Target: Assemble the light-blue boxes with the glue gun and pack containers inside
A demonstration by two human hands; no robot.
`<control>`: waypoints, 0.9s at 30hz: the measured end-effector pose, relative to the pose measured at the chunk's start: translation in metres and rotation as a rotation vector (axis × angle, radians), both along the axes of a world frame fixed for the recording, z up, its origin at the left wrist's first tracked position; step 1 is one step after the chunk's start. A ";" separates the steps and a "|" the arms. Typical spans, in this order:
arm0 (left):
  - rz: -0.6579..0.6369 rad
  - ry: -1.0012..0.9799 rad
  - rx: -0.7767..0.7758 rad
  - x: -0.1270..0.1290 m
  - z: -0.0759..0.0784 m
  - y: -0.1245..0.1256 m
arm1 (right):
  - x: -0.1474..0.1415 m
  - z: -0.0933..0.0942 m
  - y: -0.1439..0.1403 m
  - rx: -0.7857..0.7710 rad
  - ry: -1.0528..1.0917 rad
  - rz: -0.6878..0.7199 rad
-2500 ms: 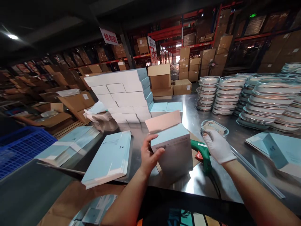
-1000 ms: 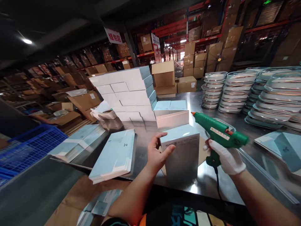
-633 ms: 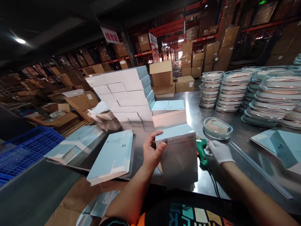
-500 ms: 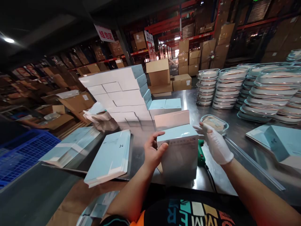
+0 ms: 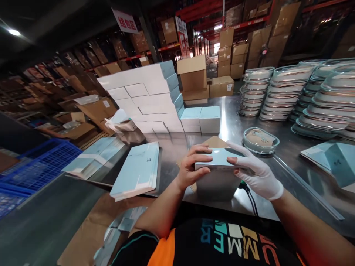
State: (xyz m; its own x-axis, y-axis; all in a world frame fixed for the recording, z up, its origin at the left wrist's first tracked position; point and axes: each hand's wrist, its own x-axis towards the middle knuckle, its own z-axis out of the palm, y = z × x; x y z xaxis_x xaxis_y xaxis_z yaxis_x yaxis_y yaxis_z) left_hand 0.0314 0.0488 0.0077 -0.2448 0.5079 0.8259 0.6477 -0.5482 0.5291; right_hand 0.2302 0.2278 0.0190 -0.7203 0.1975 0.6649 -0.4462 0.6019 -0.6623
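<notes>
the pale blue box stands upright on the steel table directly between both hands, the bare left hand and gloved right hand pressing flat-fingered on its closed lid from opposite sides.

left hand bare | right hand white glove | black-orange printed shirt
</notes>
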 end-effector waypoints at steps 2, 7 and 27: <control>-0.037 0.055 0.032 -0.004 0.004 -0.003 | -0.002 0.004 -0.002 0.036 0.040 0.013; -0.021 0.205 -0.152 -0.012 0.037 -0.016 | -0.009 0.007 -0.012 0.202 0.095 -0.021; 0.311 -0.768 -0.222 -0.036 -0.032 -0.027 | 0.008 -0.012 0.159 0.292 -0.005 -0.929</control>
State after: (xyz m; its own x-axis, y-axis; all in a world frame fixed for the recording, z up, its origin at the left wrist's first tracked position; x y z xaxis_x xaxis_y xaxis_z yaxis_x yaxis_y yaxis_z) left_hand -0.0050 0.0213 -0.0240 -0.8504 0.4556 0.2631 0.1691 -0.2367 0.9567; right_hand 0.2384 0.3863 0.0067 -0.3641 0.5163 0.7751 0.2921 0.8536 -0.4314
